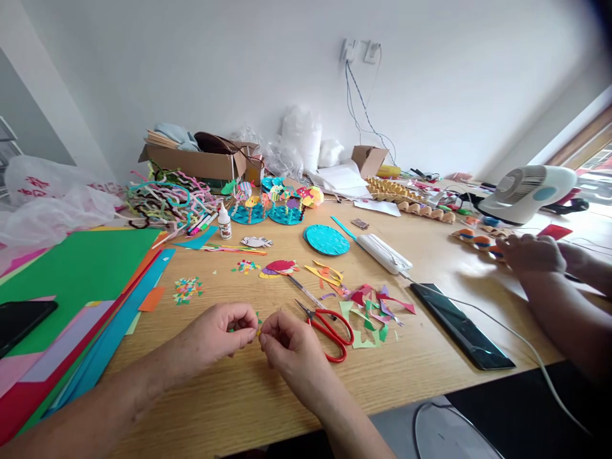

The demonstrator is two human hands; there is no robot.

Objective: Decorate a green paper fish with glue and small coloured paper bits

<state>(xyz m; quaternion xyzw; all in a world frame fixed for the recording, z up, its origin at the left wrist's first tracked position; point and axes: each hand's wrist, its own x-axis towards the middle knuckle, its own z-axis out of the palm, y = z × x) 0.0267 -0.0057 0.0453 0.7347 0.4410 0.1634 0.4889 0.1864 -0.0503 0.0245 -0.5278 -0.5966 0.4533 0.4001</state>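
Observation:
My left hand and my right hand meet above the front of the table, thumbs and fingers pinched together. A speck of green and yellow shows between the fingertips, but the fingers hide most of what they hold. Red-handled scissors lie beside my right hand, blades pointing away to the left. Behind them is a pen, touching a red, yellow and purple paper fish shape. Small coloured paper bits form one pile left of my hands and another beyond them. Paper scraps are scattered right of the scissors.
Coloured paper sheets fill the left side. Farther back stand a glue bottle, pipe cleaners and fish decorations on blue discs. Rightward are blue discs, a power strip, a tablet and another person's hands.

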